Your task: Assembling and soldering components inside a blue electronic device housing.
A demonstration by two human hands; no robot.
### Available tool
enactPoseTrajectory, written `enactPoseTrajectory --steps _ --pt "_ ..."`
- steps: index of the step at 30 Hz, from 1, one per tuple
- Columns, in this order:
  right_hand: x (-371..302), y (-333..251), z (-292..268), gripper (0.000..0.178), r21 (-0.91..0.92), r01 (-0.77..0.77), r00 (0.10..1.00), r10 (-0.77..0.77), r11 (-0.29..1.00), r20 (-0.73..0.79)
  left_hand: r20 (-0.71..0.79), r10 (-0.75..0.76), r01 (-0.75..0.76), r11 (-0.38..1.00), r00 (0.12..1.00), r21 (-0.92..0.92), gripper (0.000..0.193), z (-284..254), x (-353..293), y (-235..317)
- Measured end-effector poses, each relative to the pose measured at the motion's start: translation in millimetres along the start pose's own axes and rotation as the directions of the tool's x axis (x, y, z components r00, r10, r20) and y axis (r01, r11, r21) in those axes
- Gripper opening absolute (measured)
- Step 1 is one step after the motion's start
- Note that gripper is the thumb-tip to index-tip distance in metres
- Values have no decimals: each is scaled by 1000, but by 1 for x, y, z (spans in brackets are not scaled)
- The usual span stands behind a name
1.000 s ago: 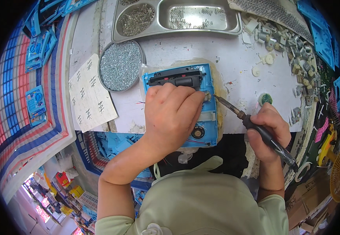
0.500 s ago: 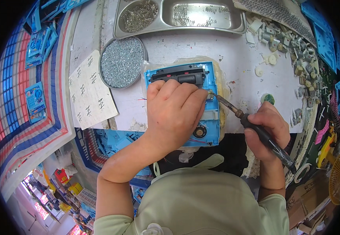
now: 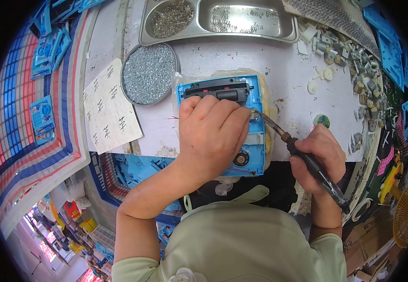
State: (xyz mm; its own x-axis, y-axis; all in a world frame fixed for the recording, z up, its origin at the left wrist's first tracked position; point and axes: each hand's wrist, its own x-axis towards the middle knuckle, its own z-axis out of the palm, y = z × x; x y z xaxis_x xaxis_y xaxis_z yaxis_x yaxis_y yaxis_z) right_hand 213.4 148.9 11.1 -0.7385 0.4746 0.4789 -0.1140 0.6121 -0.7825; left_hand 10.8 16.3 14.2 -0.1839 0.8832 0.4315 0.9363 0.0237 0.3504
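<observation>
In front of me a blue plastic housing lies open-side up on the table, on a yellowish, plastic-wrapped pad. Inside it are a black mechanism and a round part like a small speaker. My left hand rests over the housing, its fingers bunched together at the right side; whatever they pinch is hidden. Gripped by its black handle, a soldering iron is in my right hand. The iron's tip reaches a small metal part right beside my left fingertips.
A round dish of screws stands left of the housing, next to a handwritten paper sheet. Behind is a steel tray holding springs. Small motors are heaped at the right. A yellow fan stands far right.
The view has shifted very slightly. The rear end of the soldering iron has moved a little to the left, while its tip stays by the metal part. My left hand keeps its place on the housing.
</observation>
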Motion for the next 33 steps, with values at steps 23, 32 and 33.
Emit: enactPoseTrajectory --steps 23,32,33 --pt "-4 -3 -3 33 -44 83 996 -84 996 -28 -2 -16 16 1000 1000 -2 28 -1 -1 2" --pt "-7 -4 -6 29 -50 62 997 -64 997 -39 -20 -73 72 997 997 -33 36 -31 -1 6" --pt "-7 -4 -7 28 -57 57 997 -60 997 -42 31 -98 96 993 995 68 34 -40 0 2"
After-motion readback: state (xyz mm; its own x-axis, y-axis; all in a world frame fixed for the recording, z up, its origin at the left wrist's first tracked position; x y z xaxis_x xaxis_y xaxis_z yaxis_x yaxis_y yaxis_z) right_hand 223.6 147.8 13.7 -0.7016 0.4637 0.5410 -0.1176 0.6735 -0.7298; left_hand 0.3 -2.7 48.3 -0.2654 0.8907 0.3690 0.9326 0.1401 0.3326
